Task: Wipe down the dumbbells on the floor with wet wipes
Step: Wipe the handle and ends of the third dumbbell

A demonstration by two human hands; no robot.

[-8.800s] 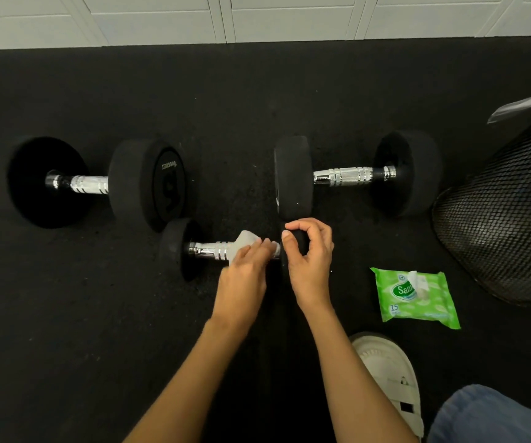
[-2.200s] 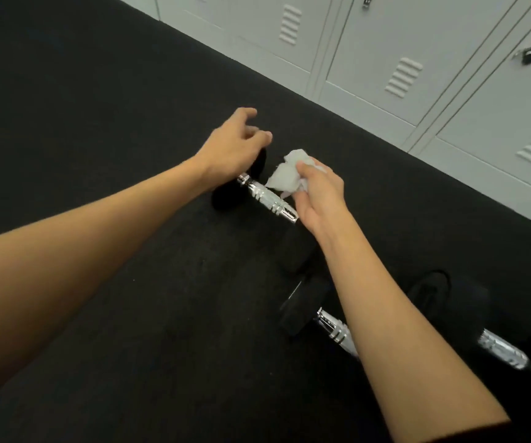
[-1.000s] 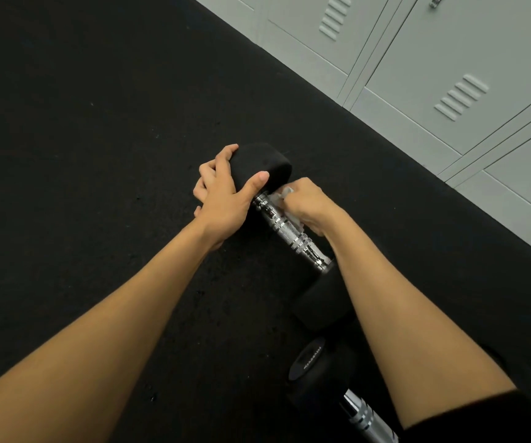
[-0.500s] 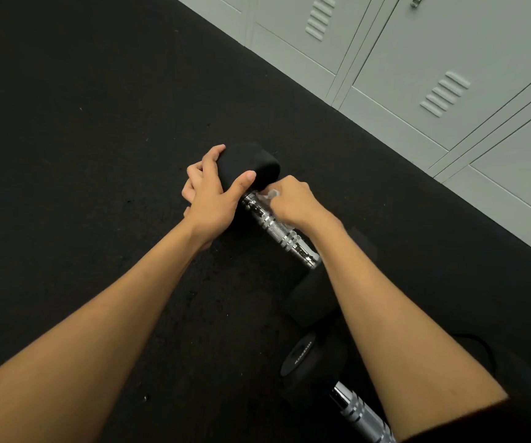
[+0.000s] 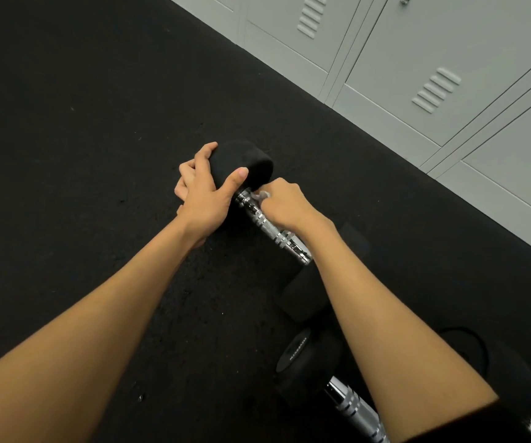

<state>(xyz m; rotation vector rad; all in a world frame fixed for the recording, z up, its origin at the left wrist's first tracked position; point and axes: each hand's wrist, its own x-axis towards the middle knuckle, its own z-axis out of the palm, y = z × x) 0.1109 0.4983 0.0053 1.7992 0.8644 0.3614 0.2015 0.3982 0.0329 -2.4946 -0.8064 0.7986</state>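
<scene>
A small black dumbbell (image 5: 270, 228) with a chrome handle lies on the dark floor, running diagonally. My left hand (image 5: 205, 196) grips its far black head (image 5: 251, 164) from the left side. My right hand (image 5: 284, 204) is closed on a white wet wipe (image 5: 259, 196), pressed against the handle right beside that head; only a small bit of wipe shows past the fingers. The near head (image 5: 302, 292) is partly hidden by my right forearm.
A second dumbbell (image 5: 308, 362) with a chrome handle lies at the bottom right, close to the near head. Another black weight (image 5: 507, 375) sits behind my right forearm. Grey lockers (image 5: 417, 59) line the far edge of the black rubber floor (image 5: 82, 155).
Both hands keep their hold on the dumbbell. My right hand with the wipe has stayed at the handle's far end; the view has shifted only slightly.
</scene>
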